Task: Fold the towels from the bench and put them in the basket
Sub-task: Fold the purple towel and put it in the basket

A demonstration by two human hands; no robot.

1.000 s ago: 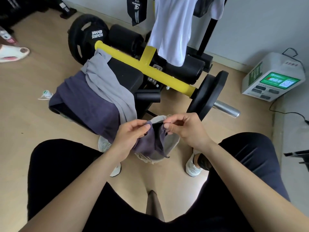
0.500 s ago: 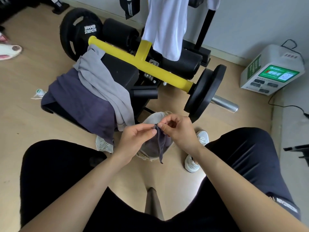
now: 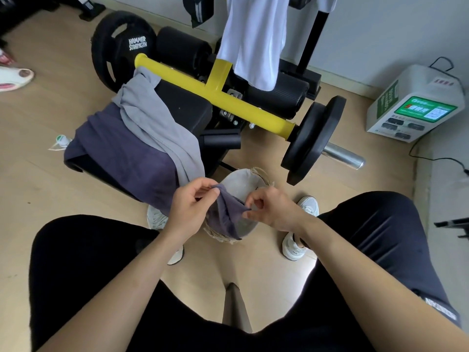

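The person sits with both hands held out over the floor between their knees. The left hand (image 3: 193, 207) pinches the upper corner of a small dark purple towel (image 3: 228, 214) between thumb and forefinger, with the other fingers curled loosely behind. The right hand (image 3: 275, 212), just beside it, has its fingers curled in and nips the towel's opposite edge at the fingertips. How much cloth it has is hard to make out, since the fingers cover the spot. The towel sags between the two hands and its lower end drops over the near rim of the basket (image 3: 257, 172).

The basket stands directly under the hands. They and the towel hide most of its mouth, so only the far woven rim and some pale lining show. Whether anything lies inside I cannot tell.

Beyond the left hand, the bench (image 3: 182, 107) carries a larger purple towel (image 3: 121, 148) with a grey towel (image 3: 152, 115) draped across it, its tail hanging close to the left knuckles. Further off, a white towel (image 3: 253, 41) hangs above the yellow bar (image 3: 243, 107), its top cut off from view. Past the right hand sits a weight plate (image 3: 312, 143).
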